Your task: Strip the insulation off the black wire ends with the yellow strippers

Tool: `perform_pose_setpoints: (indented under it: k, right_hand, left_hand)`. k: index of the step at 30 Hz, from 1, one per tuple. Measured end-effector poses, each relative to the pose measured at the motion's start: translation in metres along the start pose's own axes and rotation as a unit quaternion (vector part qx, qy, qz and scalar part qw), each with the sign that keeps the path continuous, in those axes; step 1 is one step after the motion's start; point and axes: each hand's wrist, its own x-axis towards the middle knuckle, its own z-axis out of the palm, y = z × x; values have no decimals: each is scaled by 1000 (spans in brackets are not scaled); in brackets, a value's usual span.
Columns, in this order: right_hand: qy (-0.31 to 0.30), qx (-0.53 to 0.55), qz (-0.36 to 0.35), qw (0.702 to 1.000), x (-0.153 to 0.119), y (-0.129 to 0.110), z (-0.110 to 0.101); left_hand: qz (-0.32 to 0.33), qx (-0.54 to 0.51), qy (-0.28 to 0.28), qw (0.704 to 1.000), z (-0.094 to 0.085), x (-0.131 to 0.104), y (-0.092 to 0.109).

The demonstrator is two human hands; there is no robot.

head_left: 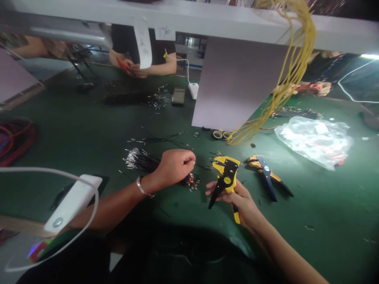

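My right hand (241,199) grips a yellow and black wire stripper (227,173) by its handles, jaws pointing away from me. Left of it, my left hand (177,167) is closed with its fingers curled in; what they hold, if anything, is hidden. That hand is over a bundle of black wires (148,161), which lies on the green table (97,134). Silvery tips show at the bundle's left end and bare copper ends (192,181) at its right. A few loose wire pieces are scattered near the stripper's jaws.
A second wire stripper (265,171), orange and dark blue, lies to the right. Behind it is a clear plastic bag (316,140). Yellow wires (291,75) hang from the shelf (231,25) by a grey panel (237,79). A power strip (75,201) stands left. Co-workers' hands (137,71) work opposite.
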Motion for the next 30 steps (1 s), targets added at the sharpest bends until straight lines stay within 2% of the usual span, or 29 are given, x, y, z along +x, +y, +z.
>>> perform_pose_setpoints:
  k: [6,10,16,24,30]
  right_hand:
    - [-7,-13,-29,999,3,1,2]
    - [-3,-8,-35,999,5,2,2]
    - [10,1,-29,1000,7,3,0]
    - [20,-33,-31,999,4,3,-1]
    - [16,-87,-71,994,3,1,4]
  left_hand:
    - [-94,-95,-11,991,9,-5,4]
    - [-123,-119,-20,985,12,-5,1]
    - [-127,-107,-31,986,16,-8,3]
    - [-123,-52,-10,991,17,-7,5]
    - [-103,11,6,995,17,-8,13]
